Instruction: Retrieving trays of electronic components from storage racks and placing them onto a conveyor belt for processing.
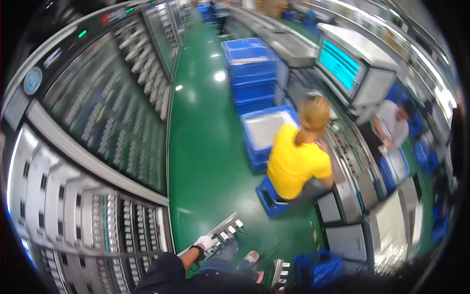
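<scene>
My left hand (204, 241), in a white glove with a dark band at the wrist, is closed round a long grey metal rail (226, 226). Small white blocks with dark cables sit along this rail, which slants over the floor beside my legs. Near the lower edge, right of my feet, shows the end of a second rail (280, 273) with similar white blocks. My right hand cannot be made out; a small pinkish patch beside that rail is too blurred to name.
At left stand tall racks (112, 220) filled with rows of white blocks, and a glass-fronted cabinet (107, 108). Blue crates (252, 73) are stacked ahead. A person in yellow (298, 161) sits on a blue stool (269, 196) at a conveyor line; another person (391, 122) works across it.
</scene>
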The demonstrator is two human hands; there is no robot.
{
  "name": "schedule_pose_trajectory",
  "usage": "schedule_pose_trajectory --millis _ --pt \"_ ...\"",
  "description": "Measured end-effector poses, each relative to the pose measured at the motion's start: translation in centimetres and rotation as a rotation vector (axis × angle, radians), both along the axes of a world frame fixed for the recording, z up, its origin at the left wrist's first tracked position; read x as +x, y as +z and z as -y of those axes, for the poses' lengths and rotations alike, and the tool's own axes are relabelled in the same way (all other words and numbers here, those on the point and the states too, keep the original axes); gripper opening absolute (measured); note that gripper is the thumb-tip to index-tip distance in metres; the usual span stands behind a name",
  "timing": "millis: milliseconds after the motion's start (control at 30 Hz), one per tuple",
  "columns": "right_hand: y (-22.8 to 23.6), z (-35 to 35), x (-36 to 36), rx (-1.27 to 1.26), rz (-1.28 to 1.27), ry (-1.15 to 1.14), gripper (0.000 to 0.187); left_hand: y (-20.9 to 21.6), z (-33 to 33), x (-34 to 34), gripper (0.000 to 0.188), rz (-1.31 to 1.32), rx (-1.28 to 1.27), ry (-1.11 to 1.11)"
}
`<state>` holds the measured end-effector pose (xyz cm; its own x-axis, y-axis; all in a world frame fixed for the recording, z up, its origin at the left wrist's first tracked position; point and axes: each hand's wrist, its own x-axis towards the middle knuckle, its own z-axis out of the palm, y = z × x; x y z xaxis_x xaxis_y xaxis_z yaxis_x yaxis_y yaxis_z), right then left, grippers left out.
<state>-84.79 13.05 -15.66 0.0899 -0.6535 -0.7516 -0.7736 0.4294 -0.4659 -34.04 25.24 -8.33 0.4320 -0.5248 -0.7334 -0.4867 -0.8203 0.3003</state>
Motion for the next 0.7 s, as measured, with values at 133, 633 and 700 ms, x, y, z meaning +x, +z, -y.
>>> schedule_pose_trajectory --millis 133,633,700 --pt "3.4 7.1 4.7 -0.037 -0.032 0.253 0.055 1.5 -8.8 2.3 0.058 -0.016 -0.099 0.469" --pt "6.9 15.0 34.4 -0.041 -0.051 0.938 0.059 -6.0 -27.3 -3.5 0.058 -0.296 0.031 1.500" --pt "6.7 15.5 38.3 -0.028 -0.047 1.029 0.060 -5.5 -27.6 -5.2 0.059 -0.252 0.088 1.580"
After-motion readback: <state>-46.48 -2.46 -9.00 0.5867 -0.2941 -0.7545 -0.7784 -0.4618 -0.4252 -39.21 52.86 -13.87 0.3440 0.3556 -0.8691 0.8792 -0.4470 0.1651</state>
